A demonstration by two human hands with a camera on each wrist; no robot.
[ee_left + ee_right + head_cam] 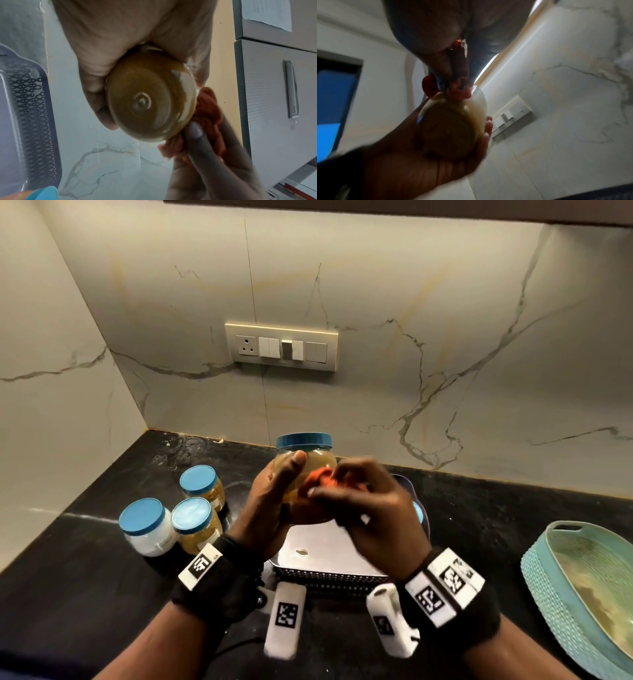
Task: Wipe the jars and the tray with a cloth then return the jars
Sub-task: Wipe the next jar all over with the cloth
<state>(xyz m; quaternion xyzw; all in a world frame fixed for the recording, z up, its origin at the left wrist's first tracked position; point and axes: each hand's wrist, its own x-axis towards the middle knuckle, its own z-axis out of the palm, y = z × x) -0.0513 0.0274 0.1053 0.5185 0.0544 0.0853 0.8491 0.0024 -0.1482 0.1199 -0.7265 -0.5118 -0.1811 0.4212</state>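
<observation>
From the head view, the left hand [270, 501] is curled round a blue-lidded jar [305, 460] with its thumb up the near side, holding it upright in the air above the far end of a grey tray [329, 573] that sits on the black desk [85, 594]. The right hand [366, 508] pinches a bunched orange cloth [322, 481] and presses it against the jar's right side. Three more blue-lidded jars [171, 515] stand together on the desk to the left of the tray, and a teal basket [548, 570] sits at the right edge, well apart. A switch plate [281, 347] is set in the marble wall beyond. In the left wrist view, the jar's round base [147, 102] faces the camera, with the left hand's fingers [99, 94] wrapped round its side; the cloth [207, 115] touches the jar, held by the right hand's fingers [197, 135]. The tray's mesh wall [32, 121] shows at the left. The right wrist view is blurred: the right hand's fingers [447, 65] clamp the cloth [458, 93] against the jar [450, 128], which rests in the left hand [423, 155].
</observation>
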